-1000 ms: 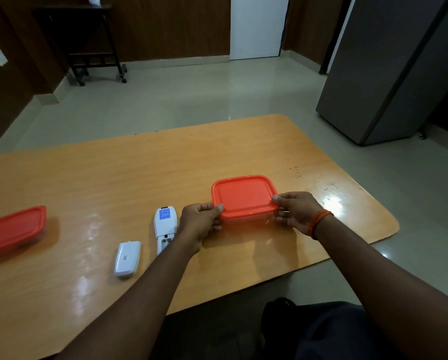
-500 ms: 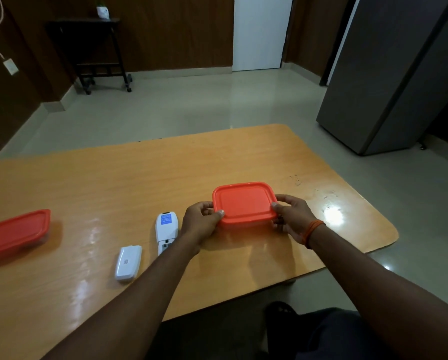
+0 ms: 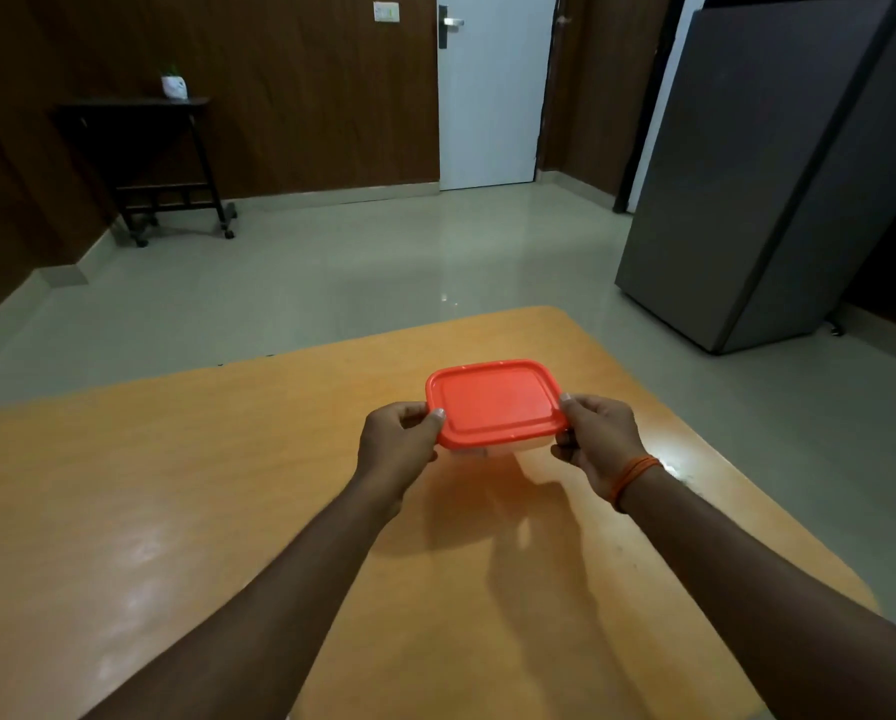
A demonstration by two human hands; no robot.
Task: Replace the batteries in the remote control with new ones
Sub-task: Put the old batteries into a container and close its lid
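Left hand (image 3: 396,439) and right hand (image 3: 599,441) each pinch an end of the small clear plastic box with orange-red snap lid (image 3: 495,402), held between them above the tan wooden table (image 3: 176,511). Lid on; contents not visible, presumably the new batteries. Step: opening the box. Next move needs a thumb levering one lid corner up; remote control out of view.

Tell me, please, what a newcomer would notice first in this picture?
The red-lidded box, held above the table at centre, with the left hand and right hand gripping its two ends. Behind, a white door stands out against the dark wall.
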